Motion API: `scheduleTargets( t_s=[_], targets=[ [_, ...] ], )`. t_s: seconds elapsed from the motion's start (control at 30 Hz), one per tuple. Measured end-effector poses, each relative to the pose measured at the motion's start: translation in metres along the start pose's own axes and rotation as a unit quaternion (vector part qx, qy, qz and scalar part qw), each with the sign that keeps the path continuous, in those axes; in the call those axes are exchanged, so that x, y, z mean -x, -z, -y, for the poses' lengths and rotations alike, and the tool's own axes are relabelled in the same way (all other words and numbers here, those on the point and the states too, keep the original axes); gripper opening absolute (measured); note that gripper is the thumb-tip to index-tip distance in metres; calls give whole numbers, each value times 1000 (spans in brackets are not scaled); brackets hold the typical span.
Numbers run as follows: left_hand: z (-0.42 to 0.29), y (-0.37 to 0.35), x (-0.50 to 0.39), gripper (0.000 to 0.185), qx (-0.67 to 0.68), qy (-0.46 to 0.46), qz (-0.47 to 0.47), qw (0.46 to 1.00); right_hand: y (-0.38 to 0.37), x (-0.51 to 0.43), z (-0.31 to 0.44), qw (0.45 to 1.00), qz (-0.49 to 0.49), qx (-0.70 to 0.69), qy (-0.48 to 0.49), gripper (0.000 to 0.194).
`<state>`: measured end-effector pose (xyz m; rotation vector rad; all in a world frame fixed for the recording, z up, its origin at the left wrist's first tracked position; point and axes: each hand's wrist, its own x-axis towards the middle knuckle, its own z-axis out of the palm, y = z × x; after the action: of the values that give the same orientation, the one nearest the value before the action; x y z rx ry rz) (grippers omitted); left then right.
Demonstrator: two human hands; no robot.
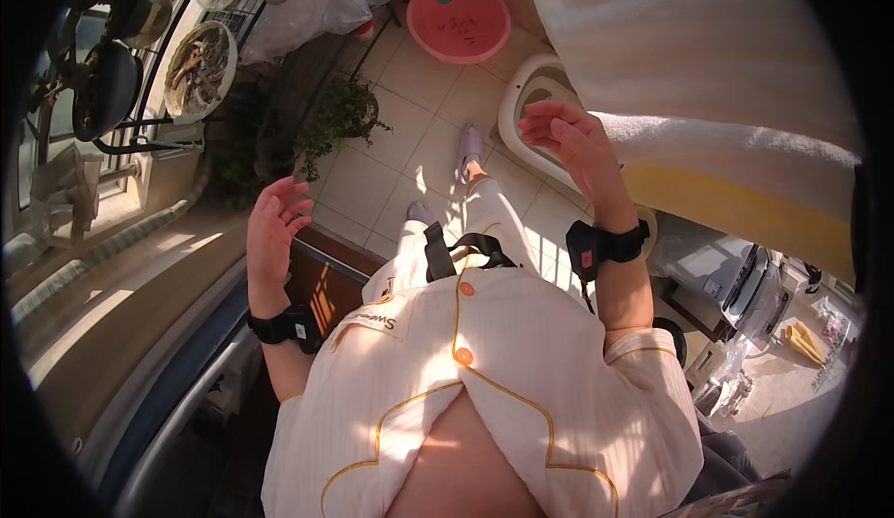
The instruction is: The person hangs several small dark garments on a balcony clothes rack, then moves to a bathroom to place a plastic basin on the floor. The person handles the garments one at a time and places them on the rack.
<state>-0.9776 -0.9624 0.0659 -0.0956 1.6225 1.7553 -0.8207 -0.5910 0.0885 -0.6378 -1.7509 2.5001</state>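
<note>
My left hand [276, 235] is raised on the left side with fingers apart and nothing in it. Nearest to it is a leafy potted plant [344, 114] on the tiled floor. My right hand [571, 142], also empty, has its fingers loosely spread. From my view it overlaps the rim of a white plastic tub [513, 123], and whether it touches anything I cannot tell. Beside that hand hangs a large white cloth [688, 43], with a yellow-banded textile [726, 193] below it. Each wrist wears a black strap with a small device.
A pink basin [457, 25] stands ahead on the tiled floor [412, 134]. Along the left window, a rack holds a white tray of dried material [201, 71] and pots. Clear plastic sheeting [318, 4] lies near it. At right is a grey appliance [705, 252].
</note>
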Motion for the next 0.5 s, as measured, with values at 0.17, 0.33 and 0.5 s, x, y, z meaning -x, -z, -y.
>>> scheduleTargets(
  t_s=[0.17,0.33,0.5],
  targets=[
    [4,-60,-10,40,-72,32,111,991,59,116,-60,989,-102,-108,-25,34],
    [23,-138,-14,41,-159,65,199,965,141,221,-156,901,-301,-312,-3,32],
    [99,-245,-11,37,-274,146,239,920,245,334,-286,744,-439,-501,53,33]
  ],
)
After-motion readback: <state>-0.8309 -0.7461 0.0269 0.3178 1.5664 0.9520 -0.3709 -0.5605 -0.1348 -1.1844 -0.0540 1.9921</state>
